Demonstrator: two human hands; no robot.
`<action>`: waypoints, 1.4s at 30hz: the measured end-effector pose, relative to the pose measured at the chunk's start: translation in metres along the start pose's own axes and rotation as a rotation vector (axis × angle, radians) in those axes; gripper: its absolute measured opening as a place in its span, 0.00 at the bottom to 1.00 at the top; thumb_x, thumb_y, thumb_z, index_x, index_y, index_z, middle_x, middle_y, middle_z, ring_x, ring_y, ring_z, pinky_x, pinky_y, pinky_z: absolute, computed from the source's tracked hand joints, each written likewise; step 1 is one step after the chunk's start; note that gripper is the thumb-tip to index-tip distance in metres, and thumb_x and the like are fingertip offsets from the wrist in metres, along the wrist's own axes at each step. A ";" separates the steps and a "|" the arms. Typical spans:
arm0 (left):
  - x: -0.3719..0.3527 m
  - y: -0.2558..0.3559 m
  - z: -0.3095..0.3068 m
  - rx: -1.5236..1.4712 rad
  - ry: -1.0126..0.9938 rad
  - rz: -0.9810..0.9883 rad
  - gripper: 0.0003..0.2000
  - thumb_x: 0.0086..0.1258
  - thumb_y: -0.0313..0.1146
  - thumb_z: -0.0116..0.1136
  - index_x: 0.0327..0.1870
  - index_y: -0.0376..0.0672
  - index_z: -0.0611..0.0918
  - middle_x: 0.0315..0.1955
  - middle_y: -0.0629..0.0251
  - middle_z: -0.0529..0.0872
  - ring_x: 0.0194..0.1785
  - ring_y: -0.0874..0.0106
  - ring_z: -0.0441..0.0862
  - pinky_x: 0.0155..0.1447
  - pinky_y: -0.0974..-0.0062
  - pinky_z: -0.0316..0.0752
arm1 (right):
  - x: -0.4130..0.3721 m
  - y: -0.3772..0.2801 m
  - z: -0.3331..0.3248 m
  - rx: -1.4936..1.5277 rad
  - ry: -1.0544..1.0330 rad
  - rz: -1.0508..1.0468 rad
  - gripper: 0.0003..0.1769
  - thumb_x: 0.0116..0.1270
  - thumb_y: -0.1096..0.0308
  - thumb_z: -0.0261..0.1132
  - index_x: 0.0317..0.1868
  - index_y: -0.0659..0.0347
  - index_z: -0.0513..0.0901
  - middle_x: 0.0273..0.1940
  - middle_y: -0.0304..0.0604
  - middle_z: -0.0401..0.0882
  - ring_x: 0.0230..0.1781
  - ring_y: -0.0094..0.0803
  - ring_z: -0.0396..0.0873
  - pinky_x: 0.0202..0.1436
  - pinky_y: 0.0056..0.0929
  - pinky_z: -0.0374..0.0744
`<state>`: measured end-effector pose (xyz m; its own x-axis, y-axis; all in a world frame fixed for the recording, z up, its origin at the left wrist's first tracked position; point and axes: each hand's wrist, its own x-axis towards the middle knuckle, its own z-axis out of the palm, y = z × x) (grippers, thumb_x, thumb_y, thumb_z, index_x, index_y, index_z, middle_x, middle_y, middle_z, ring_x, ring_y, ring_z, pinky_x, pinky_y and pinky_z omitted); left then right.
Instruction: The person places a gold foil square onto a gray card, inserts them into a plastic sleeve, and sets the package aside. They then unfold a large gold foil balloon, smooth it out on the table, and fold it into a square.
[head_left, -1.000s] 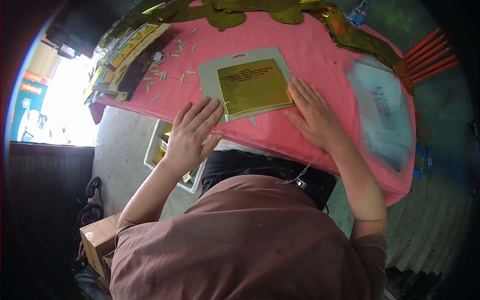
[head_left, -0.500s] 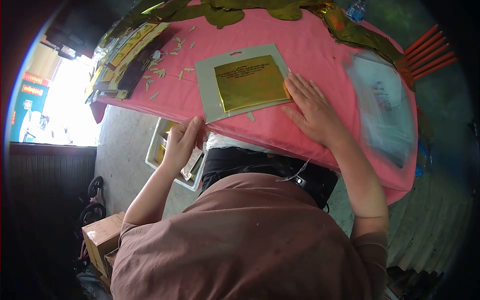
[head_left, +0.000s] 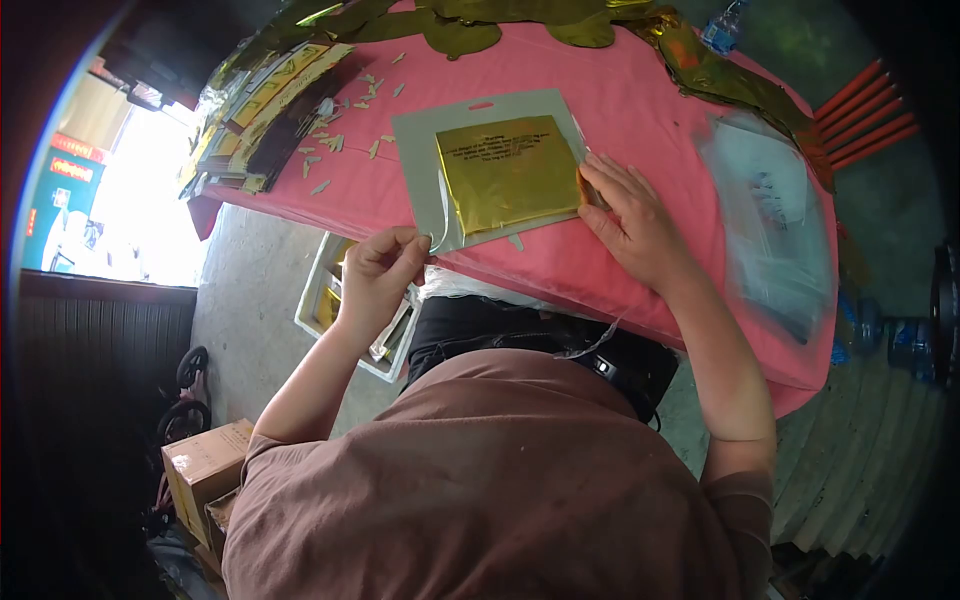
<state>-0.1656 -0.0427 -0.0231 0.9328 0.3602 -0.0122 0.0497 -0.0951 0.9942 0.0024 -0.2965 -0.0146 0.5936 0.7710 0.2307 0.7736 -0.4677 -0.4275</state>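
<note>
A clear plastic bag [head_left: 422,190] with a grey-white backing card and a hang slot lies on the pink-covered table in front of me. Through it shows a folded gold foil piece [head_left: 510,195] with dark printed warning text. At the bag's lower left corner, the thumb and forefinger of my left hand [head_left: 385,275] are pinched together on the plastic edge, which bows up slightly there. My right hand [head_left: 632,220] lies along the bag's right edge, fingers stretched out and the thumb near the lower right corner. A small pale paper scrap [head_left: 516,242] sits just below the bag.
Stacked printed cards [head_left: 265,110] stand at the left, near scattered pale scraps [head_left: 375,148]. Clear plastic bags [head_left: 765,220] are piled at the right. Gold foil shapes [head_left: 460,35] line the far edge. Below the table's front edge is a white foam box [head_left: 312,290]; a water bottle [head_left: 722,30] stands far right.
My left hand has moved slightly right and up, now pinching the bag's lower left corner, where the plastic has lifted. My right hand has shifted slightly along the bag's right edge.
</note>
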 end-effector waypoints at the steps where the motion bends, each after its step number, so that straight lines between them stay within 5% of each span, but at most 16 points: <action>1: 0.001 -0.001 0.000 0.030 0.009 0.063 0.06 0.68 0.28 0.56 0.34 0.34 0.81 0.21 0.70 0.81 0.22 0.85 0.73 0.27 0.85 0.68 | 0.000 -0.001 0.000 -0.002 0.002 -0.001 0.29 0.68 0.61 0.56 0.66 0.64 0.62 0.67 0.52 0.59 0.69 0.45 0.57 0.71 0.41 0.54; 6: 0.007 0.008 0.002 0.146 -0.024 0.096 0.05 0.68 0.28 0.56 0.37 0.35 0.80 0.22 0.71 0.81 0.22 0.85 0.73 0.27 0.85 0.69 | 0.004 -0.001 0.009 0.630 0.295 0.164 0.27 0.68 0.70 0.56 0.66 0.67 0.60 0.66 0.54 0.61 0.67 0.35 0.62 0.67 0.32 0.62; 10: 0.016 0.019 0.004 0.159 -0.008 0.085 0.05 0.68 0.28 0.55 0.37 0.35 0.80 0.21 0.71 0.81 0.22 0.85 0.73 0.27 0.85 0.69 | 0.006 0.011 -0.001 0.908 0.293 0.250 0.25 0.69 0.71 0.55 0.64 0.69 0.62 0.61 0.49 0.68 0.60 0.28 0.68 0.63 0.26 0.66; 15: 0.035 0.024 0.003 0.342 -0.012 0.213 0.06 0.66 0.28 0.57 0.37 0.35 0.79 0.20 0.70 0.80 0.23 0.85 0.72 0.28 0.84 0.69 | 0.007 0.029 -0.009 1.147 0.337 0.391 0.14 0.68 0.74 0.56 0.53 0.66 0.74 0.41 0.37 0.80 0.44 0.19 0.75 0.52 0.18 0.71; 20: 0.056 0.028 0.007 0.571 -0.058 0.363 0.06 0.67 0.30 0.56 0.38 0.36 0.80 0.25 0.72 0.81 0.30 0.84 0.75 0.37 0.83 0.71 | 0.008 0.036 -0.011 1.184 0.392 0.345 0.09 0.68 0.74 0.56 0.47 0.64 0.76 0.39 0.36 0.80 0.40 0.18 0.75 0.48 0.17 0.72; 31: 0.084 0.022 0.026 -0.103 -0.209 0.173 0.15 0.67 0.29 0.56 0.53 0.35 0.74 0.38 0.70 0.83 0.39 0.84 0.77 0.44 0.84 0.72 | 0.009 0.032 -0.011 1.131 0.378 0.328 0.08 0.67 0.74 0.56 0.46 0.65 0.77 0.38 0.36 0.80 0.39 0.17 0.75 0.48 0.17 0.71; 42: 0.086 0.021 0.019 -0.194 -0.272 0.071 0.14 0.68 0.29 0.56 0.52 0.35 0.75 0.37 0.68 0.84 0.37 0.84 0.79 0.42 0.86 0.73 | 0.006 0.039 -0.011 1.255 0.265 0.342 0.10 0.67 0.72 0.58 0.47 0.63 0.77 0.41 0.35 0.80 0.42 0.18 0.77 0.49 0.18 0.73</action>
<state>-0.0780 -0.0312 -0.0050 0.9938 0.0963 0.0554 -0.0629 0.0766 0.9951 0.0385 -0.3148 -0.0200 0.8519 0.5212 0.0513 -0.0661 0.2041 -0.9767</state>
